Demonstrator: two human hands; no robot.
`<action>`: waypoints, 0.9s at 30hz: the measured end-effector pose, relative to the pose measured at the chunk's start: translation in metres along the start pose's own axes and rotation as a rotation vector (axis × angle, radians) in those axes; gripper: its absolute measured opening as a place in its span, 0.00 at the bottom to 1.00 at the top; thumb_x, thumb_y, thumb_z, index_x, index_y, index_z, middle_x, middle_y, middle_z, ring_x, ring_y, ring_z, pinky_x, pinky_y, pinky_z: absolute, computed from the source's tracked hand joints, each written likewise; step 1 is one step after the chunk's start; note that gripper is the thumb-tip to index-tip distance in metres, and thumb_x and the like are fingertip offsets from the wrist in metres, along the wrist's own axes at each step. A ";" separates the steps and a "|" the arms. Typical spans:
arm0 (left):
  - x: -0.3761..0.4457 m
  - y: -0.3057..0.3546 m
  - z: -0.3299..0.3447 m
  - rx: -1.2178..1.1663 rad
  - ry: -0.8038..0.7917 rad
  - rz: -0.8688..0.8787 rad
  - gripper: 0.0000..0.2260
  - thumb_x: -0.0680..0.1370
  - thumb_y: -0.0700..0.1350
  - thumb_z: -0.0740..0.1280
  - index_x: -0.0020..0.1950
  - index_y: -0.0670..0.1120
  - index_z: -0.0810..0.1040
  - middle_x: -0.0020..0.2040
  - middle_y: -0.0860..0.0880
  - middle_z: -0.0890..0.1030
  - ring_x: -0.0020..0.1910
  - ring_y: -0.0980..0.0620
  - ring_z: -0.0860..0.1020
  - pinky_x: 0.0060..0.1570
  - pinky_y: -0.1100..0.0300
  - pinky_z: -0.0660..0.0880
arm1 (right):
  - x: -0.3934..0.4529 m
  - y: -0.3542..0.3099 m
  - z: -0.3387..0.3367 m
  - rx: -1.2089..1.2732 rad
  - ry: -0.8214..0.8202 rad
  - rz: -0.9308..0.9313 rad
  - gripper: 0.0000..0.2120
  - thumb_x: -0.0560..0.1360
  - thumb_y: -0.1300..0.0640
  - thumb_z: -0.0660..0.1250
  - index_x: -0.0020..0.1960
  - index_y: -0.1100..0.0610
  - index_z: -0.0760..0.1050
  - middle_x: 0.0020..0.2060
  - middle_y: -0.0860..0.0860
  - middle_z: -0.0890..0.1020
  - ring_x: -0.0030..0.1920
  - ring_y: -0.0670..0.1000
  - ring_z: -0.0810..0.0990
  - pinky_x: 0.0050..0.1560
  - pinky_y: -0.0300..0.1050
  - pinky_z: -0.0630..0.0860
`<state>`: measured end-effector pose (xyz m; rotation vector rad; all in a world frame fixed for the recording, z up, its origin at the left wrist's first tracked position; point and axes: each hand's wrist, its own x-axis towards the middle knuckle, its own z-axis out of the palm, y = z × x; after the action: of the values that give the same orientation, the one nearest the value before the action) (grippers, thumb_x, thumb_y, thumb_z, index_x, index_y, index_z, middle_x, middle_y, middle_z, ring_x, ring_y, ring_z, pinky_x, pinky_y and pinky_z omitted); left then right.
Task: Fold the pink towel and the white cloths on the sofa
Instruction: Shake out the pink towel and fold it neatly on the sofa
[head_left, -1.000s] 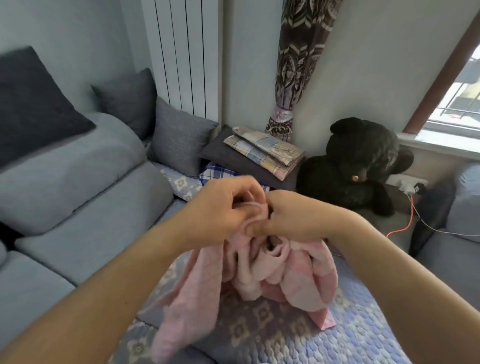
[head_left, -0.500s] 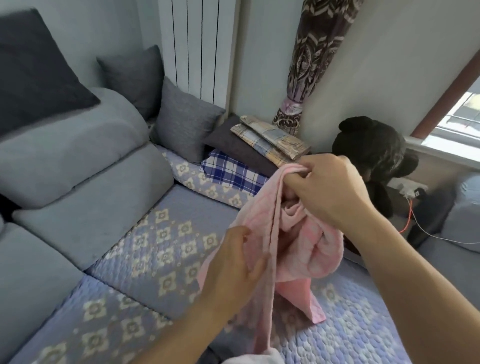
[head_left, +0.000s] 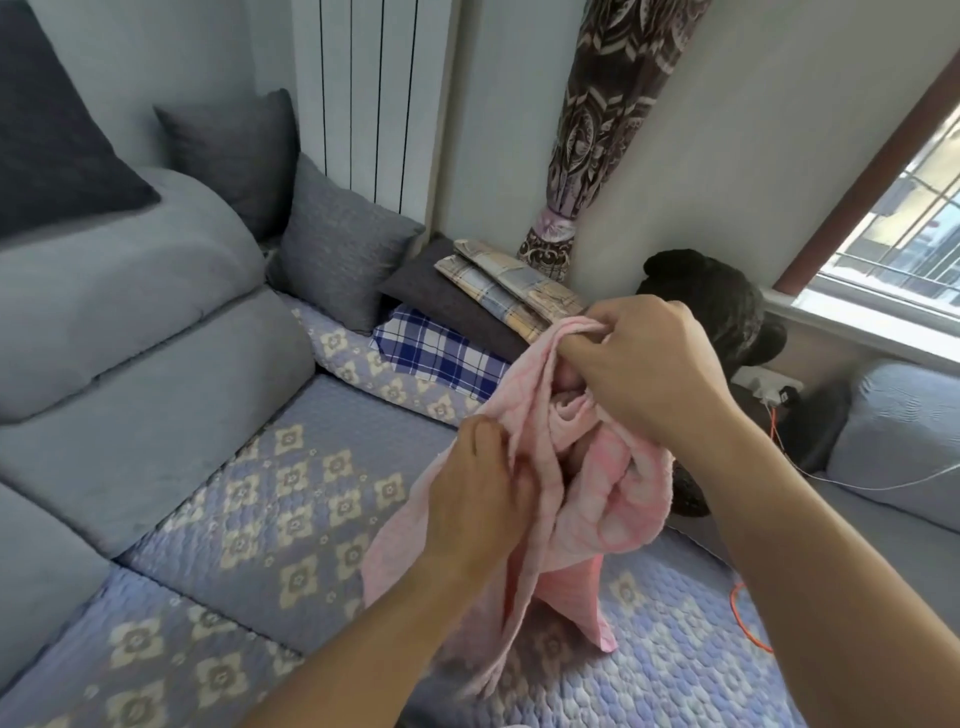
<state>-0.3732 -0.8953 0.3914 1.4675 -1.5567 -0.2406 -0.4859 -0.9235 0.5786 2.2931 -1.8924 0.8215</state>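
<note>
The pink towel (head_left: 597, 493) hangs bunched in the air above the sofa seat, its lower end trailing down to the quilted cover. My right hand (head_left: 649, 364) grips its top edge, raised in front of the black teddy bear. Lower and to the left, my left hand (head_left: 478, 499) pinches a side edge of the same towel. A sliver of white cloth (head_left: 519, 724) peeks in at the bottom edge of the view.
The grey sofa (head_left: 156, 389) has a blue quilted cover (head_left: 291, 493) with flower patterns. Grey cushions (head_left: 337, 244), a blue plaid cloth (head_left: 441, 353) and folded checked cloths (head_left: 509, 291) lie at the back. A black teddy bear (head_left: 727, 301) and an orange cable (head_left: 743, 623) are on the right.
My hands, together at the towel's top a second ago, have separated. The right hand lifted the top edge up and right; the left slid down along the side edge.
</note>
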 end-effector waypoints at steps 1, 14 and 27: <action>0.002 -0.004 -0.001 0.026 0.005 -0.014 0.09 0.76 0.47 0.66 0.48 0.49 0.66 0.45 0.53 0.70 0.36 0.53 0.69 0.33 0.59 0.63 | 0.000 0.002 0.000 0.001 -0.001 0.009 0.13 0.69 0.49 0.63 0.34 0.58 0.74 0.28 0.52 0.77 0.33 0.56 0.77 0.33 0.50 0.76; -0.034 -0.015 -0.035 0.156 -0.199 0.073 0.13 0.82 0.58 0.57 0.57 0.52 0.75 0.55 0.52 0.72 0.43 0.49 0.76 0.35 0.53 0.75 | 0.028 0.007 0.019 0.011 0.002 0.159 0.13 0.70 0.50 0.62 0.32 0.57 0.75 0.30 0.51 0.77 0.33 0.54 0.76 0.31 0.43 0.68; -0.060 -0.115 0.052 0.038 -0.309 -0.383 0.12 0.83 0.47 0.60 0.54 0.48 0.83 0.51 0.48 0.84 0.51 0.46 0.82 0.49 0.55 0.75 | 0.040 0.019 0.019 0.110 0.107 0.205 0.18 0.73 0.54 0.61 0.26 0.57 0.66 0.24 0.51 0.70 0.28 0.54 0.69 0.29 0.44 0.62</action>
<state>-0.3436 -0.8966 0.2550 1.8189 -1.5093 -0.6932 -0.4921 -0.9708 0.5739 2.0874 -2.1084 1.0736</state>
